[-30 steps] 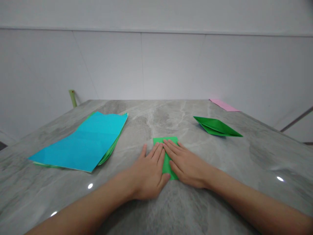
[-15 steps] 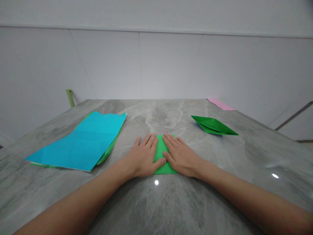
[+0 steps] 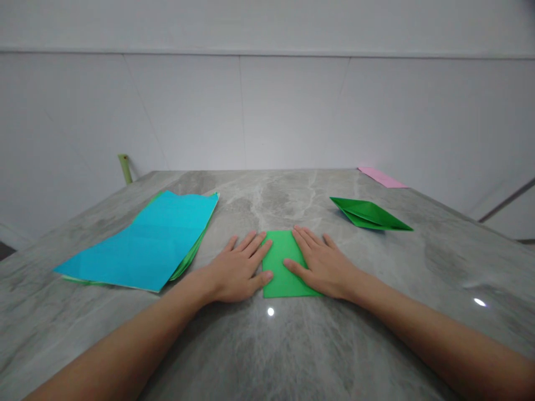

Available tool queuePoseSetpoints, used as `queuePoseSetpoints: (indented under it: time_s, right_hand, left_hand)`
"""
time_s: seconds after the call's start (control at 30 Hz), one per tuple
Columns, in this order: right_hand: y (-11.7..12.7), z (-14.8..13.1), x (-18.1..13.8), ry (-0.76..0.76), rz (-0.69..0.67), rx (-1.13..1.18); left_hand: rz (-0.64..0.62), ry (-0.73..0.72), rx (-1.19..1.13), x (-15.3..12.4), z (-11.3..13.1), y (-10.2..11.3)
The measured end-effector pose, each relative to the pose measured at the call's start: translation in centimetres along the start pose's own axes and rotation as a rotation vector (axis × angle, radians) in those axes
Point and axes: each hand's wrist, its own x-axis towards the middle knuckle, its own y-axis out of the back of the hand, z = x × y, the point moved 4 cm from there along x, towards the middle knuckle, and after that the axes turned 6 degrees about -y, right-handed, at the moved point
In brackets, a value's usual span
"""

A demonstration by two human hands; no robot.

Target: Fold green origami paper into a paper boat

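In the head view my left hand (image 3: pixel 236 271) and right hand (image 3: pixel 325 266) lie flat and fully open, gripping nothing, thumbs and forefingers resting on the side edges of the folded green paper (image 3: pixel 285 266), centred near me on the table (image 3: pixel 292 351). I'd press evenly on both sides so it can't skid.

At centre frame I see my left hand (image 3: pixel 236 270) and right hand (image 3: pixel 324 264) pressed flat, fingers (image 3: pixel 249 243) spread, on either side of a folded green paper (image 3: pixel 284 262) on the grey tabletop (image 3: pixel 292 345). A blue sheet stack (image 3: pixel 150 239) lies at left; a green paper boat (image 3: pixel 368 214) and a pink sheet (image 3: pixel 382 177) lie upper right.
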Motion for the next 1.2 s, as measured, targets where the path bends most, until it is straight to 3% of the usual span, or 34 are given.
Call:
queuePoseSetpoints:
  time_s: [0.2,0.37,0.6,0.87,1.03,1.2]
  right_hand:
    - [-0.1,0.4,0.6,-0.015,-0.025,0.004]
    - [0.1,1.4,2.2,-0.067,0.045,0.018]
    - [0.8,2.0,2.6,-0.018,0.158,0.113]
    - [0.8,2.4,2.7,-0.029,0.231,0.173]
    - [1.7,2.1,2.7,-0.072,0.311,0.363]
    - [1.0,1.6,2.2,-0.184,0.151,0.832]
  left_hand:
    - [-0.019,-0.083,0.046,-0.5,1.9,-0.3]
    - [-0.008,-0.135,0.046,-0.8,2.8,-0.1]
    - [0.19,-0.165,0.017,-0.1,2.8,0.5]
    - [0.084,-0.151,-0.027,-0.5,3.0,0.0]
    - [0.013,-0.164,-0.074,-0.6,3.4,0.2]
    - [-0.029,-0.152,-0.101,-0.5,3.3,0.5]
